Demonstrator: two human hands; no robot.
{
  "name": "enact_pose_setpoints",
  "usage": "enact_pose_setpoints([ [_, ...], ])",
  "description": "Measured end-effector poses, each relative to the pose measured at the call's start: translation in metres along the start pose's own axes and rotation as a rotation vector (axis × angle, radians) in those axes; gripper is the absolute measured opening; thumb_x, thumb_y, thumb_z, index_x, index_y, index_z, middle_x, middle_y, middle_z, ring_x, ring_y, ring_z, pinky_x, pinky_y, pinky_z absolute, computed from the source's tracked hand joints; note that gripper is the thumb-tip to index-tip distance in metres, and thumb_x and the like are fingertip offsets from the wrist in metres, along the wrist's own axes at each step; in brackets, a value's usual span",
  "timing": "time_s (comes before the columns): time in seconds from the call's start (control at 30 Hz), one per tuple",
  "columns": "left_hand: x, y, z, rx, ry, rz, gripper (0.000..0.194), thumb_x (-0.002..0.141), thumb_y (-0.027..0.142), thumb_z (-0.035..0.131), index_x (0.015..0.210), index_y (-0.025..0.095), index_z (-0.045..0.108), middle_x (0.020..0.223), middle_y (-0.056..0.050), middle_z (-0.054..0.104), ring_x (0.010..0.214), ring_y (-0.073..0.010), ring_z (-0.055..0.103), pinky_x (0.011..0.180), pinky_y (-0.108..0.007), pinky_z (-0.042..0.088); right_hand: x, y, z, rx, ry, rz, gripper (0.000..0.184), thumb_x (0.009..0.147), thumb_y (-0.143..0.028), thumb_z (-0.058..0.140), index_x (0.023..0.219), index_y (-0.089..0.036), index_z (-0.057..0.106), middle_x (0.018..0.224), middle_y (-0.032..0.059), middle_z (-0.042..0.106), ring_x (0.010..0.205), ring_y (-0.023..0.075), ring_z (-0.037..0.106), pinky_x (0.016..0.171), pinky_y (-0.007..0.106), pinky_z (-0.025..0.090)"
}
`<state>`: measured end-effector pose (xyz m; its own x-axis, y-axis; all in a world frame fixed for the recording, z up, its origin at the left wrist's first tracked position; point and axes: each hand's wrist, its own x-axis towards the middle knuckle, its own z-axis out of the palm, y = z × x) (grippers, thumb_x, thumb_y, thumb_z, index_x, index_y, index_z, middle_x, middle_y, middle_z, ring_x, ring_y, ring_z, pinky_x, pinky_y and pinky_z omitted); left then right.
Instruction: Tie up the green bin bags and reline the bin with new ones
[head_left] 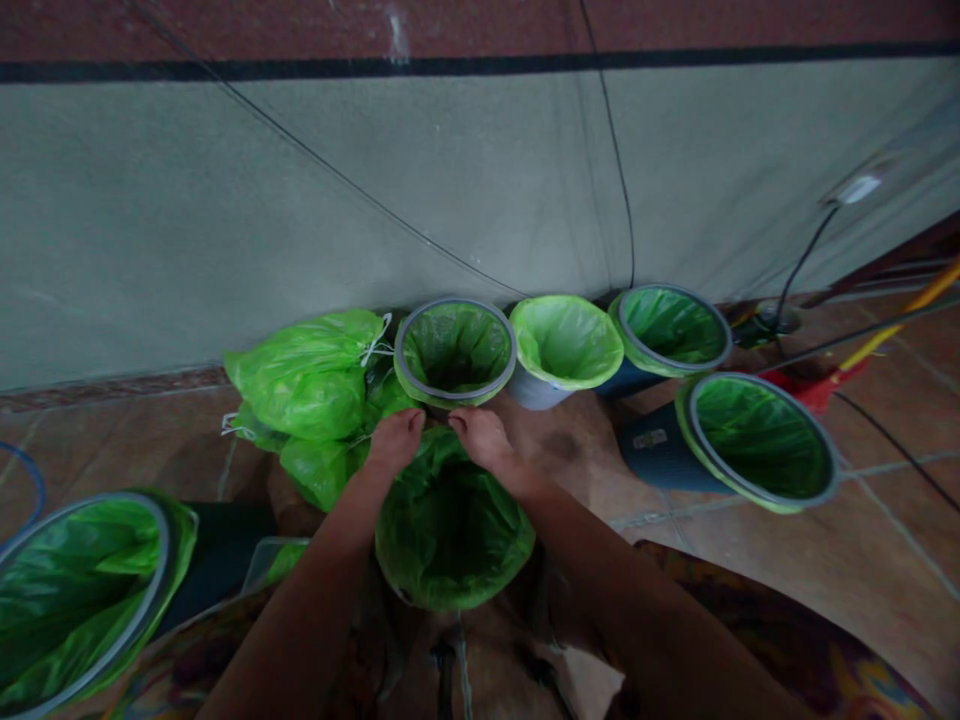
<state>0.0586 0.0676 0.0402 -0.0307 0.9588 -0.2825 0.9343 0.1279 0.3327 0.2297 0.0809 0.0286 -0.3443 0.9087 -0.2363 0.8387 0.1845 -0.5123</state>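
Note:
Both my hands reach forward over a bin lined with a green plastic bag [450,530] that stands right in front of me. My left hand [394,440] and my right hand [484,440] rest side by side at the far rim of that bin, fingers curled down and closed on the edge of the green bag. Just beyond my fingers stands another grey-rimmed bin with a green liner [454,350].
Tied green bags [307,385] lie piled at the left by the wall. More lined bins stand around: one at far left [82,590], a pale one [566,345], one behind it [673,328], one at right [761,440]. Cables run along the wall and tiled floor.

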Motion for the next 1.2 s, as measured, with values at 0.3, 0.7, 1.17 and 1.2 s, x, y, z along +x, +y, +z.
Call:
enact_pose_setpoints([
  [0.3, -0.009, -0.014, 0.038, 0.169, -0.078, 0.125, 0.032, 0.094, 0.035, 0.044, 0.114, 0.022, 0.065, 0.104, -0.007, 0.074, 0.098, -0.0197, 0.068, 0.088, -0.029, 0.047, 0.003, 0.024, 0.033, -0.062, -0.077, -0.018, 0.03, 0.094, -0.026, 0.048, 0.118, -0.022, 0.066, 0.117, 0.0063, 0.071, 0.109, 0.0205, 0.064, 0.093, 0.028, 0.044],
  [0.7, -0.014, -0.006, 0.028, 0.144, -0.073, 0.055, 0.063, 0.08, 0.041, 0.064, 0.137, 0.019, 0.048, 0.126, -0.012, 0.066, 0.114, -0.0252, 0.063, 0.096, -0.033, 0.047, 0.004, 0.017, 0.005, 0.076, -0.026, 0.011, 0.041, 0.097, -0.04, 0.044, 0.128, -0.019, 0.06, 0.125, 0.0081, 0.067, 0.111, 0.0194, 0.063, 0.096, 0.027, 0.045],
  [1.17, -0.002, -0.009, 0.039, 0.176, -0.124, 0.167, 0.034, 0.096, 0.038, 0.041, 0.113, 0.022, 0.065, 0.107, -0.008, 0.074, 0.103, -0.0218, 0.067, 0.091, -0.031, 0.047, -0.002, 0.035, 0.021, -0.062, -0.128, -0.057, 0.029, 0.095, -0.029, 0.048, 0.115, -0.02, 0.068, 0.114, 0.007, 0.072, 0.106, 0.0184, 0.065, 0.09, 0.024, 0.043],
  [1.2, -0.003, -0.01, 0.04, 0.203, -0.129, 0.161, 0.032, 0.095, 0.037, 0.043, 0.113, 0.022, 0.064, 0.106, -0.008, 0.074, 0.103, -0.0221, 0.067, 0.09, -0.031, 0.047, -0.003, 0.035, 0.023, -0.089, -0.137, -0.053, 0.029, 0.096, -0.028, 0.046, 0.114, -0.019, 0.067, 0.113, 0.0082, 0.072, 0.104, 0.0191, 0.065, 0.089, 0.024, 0.044],
])
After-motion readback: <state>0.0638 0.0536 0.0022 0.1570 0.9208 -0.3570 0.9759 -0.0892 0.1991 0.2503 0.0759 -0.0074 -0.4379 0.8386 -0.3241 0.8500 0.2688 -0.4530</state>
